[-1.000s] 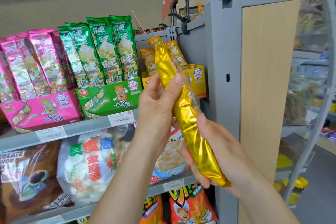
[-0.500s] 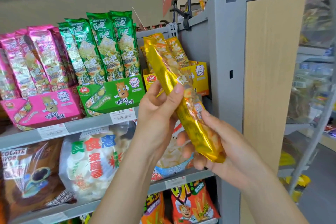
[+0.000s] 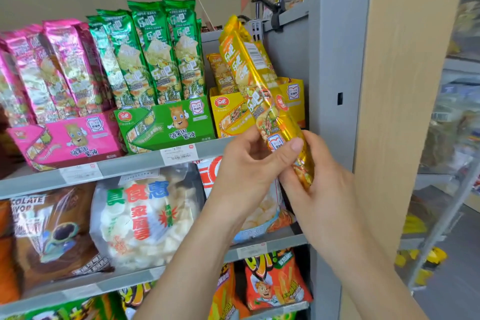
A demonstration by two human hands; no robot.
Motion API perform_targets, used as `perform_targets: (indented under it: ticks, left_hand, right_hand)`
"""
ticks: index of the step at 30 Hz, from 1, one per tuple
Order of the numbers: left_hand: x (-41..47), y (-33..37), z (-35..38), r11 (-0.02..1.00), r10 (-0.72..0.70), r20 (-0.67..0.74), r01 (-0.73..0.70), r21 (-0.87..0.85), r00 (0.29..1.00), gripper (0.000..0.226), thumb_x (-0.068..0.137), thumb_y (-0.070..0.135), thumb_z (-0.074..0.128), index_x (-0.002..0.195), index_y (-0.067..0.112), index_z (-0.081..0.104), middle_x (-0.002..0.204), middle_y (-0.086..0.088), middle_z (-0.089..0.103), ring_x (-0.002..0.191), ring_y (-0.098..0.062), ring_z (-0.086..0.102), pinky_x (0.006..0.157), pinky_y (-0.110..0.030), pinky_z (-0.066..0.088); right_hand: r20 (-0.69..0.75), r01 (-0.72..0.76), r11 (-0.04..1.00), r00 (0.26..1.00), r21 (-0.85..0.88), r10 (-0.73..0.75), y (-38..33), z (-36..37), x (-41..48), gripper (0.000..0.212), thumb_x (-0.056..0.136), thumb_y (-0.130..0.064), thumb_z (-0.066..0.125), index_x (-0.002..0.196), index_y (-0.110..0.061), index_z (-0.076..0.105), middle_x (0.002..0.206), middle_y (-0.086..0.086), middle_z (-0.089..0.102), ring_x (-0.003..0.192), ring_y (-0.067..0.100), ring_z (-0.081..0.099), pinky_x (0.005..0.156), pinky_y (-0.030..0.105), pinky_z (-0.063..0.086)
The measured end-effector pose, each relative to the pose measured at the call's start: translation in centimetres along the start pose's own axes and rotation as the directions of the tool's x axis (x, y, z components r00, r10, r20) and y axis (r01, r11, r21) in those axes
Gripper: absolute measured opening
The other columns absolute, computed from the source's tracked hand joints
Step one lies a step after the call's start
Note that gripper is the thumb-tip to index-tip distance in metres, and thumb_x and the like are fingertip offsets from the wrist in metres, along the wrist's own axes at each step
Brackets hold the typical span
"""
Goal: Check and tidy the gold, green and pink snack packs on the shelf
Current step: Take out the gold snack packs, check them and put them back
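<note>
From the head camera, both hands hold one long gold snack pack (image 3: 255, 83) in front of the upper shelf (image 3: 124, 166). The pack is tilted, its top leaning left and its printed face towards the camera. The left hand (image 3: 249, 163) grips its lower part with the thumb laid across the front, and the right hand (image 3: 319, 179) is curled round the bottom end. The pack's upper half crosses in front of the yellow display box (image 3: 294, 96) at the right end of the shelf, where other gold packs (image 3: 220, 73) stand upright. Left of that box sit the green packs (image 3: 161, 54) in their green box (image 3: 166, 122), then the pink packs (image 3: 59, 67) in a pink box (image 3: 67, 138) — all upright in rows. A price tag (image 3: 179, 154) is fixed on the shelf edge, and a bag of white crackers (image 3: 140, 218) lies on the shelf below.
</note>
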State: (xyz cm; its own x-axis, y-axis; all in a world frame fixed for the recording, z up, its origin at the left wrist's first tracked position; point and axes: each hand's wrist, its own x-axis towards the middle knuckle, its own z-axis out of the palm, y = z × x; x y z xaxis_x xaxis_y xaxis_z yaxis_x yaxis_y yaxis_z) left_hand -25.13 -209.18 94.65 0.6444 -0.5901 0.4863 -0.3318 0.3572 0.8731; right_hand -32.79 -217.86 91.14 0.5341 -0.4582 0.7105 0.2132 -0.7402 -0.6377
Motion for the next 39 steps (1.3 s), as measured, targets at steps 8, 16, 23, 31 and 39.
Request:
perform_targets:
  ticks: [8,16,23,31,39]
  left_hand:
    - [0.2,0.5,-0.8,0.999,0.018,-0.135,-0.024,-0.038,0.991,0.029,0.090,0.012,0.065,0.118,0.007,0.058,0.094,-0.010,0.074,0.086,-0.026,0.069,0.089,-0.049,0.055]
    - [-0.3,-0.2,-2.3,0.993,-0.007,-0.041,0.002,-0.118,0.999,0.019,0.089,0.019,0.058,0.107,0.015,0.062,0.094,0.002,0.069,0.085,-0.016,0.064,0.089,-0.048,0.054]
    - [-0.9,0.3,-4.1,0.980,-0.046,0.025,0.050,-0.194,0.999,0.022,0.094,0.018,0.053,0.114,0.013,0.061,0.091,0.002,0.072,0.084,-0.015,0.066,0.083,-0.041,0.057]
    - [-2.3,1.7,-5.9,0.987,-0.068,0.055,0.075,-0.141,0.996,0.039,0.078,0.021,0.077,0.111,0.008,0.063,0.100,-0.007,0.074,0.098,-0.030,0.070,0.085,-0.048,0.058]
    - [-2.9,1.6,-7.6,0.931,-0.069,0.210,0.139,-0.337,0.975,0.032,0.082,0.001,0.056,0.114,0.005,0.055,0.103,-0.019,0.072,0.093,-0.033,0.071,0.076,-0.043,0.059]
  right_hand:
    - [0.194,-0.096,0.912,0.981,0.398,0.019,0.8,-0.5,-0.8,0.026,0.096,-0.054,0.040,0.115,-0.048,0.056,0.086,-0.020,0.067,0.077,-0.002,0.063,0.064,0.009,0.044]
    - [0.206,-0.318,0.621,0.947,0.716,0.248,-0.1,1.1,-1.7,0.029,0.067,-0.046,0.082,0.094,-0.039,0.075,0.092,-0.004,0.077,0.083,0.006,0.072,0.068,0.014,0.053]
    - [-0.039,-0.174,0.698,0.960,0.694,0.277,-2.0,2.8,-2.6,0.027,0.057,-0.033,0.084,0.080,-0.036,0.070,0.082,-0.006,0.076,0.072,0.008,0.072,0.060,0.018,0.055]
    - [-0.337,0.176,0.974,0.917,-0.143,-0.215,-2.4,4.3,-4.7,0.038,0.074,-0.022,0.081,0.105,-0.027,0.060,0.092,-0.010,0.064,0.074,0.002,0.056,0.075,0.005,0.043]
    - [-0.013,-0.223,0.769,0.958,0.599,0.287,-5.4,3.7,-6.0,0.026,0.087,-0.040,0.070,0.100,-0.021,0.057,0.100,-0.001,0.073,0.088,0.017,0.073,0.073,0.029,0.059]
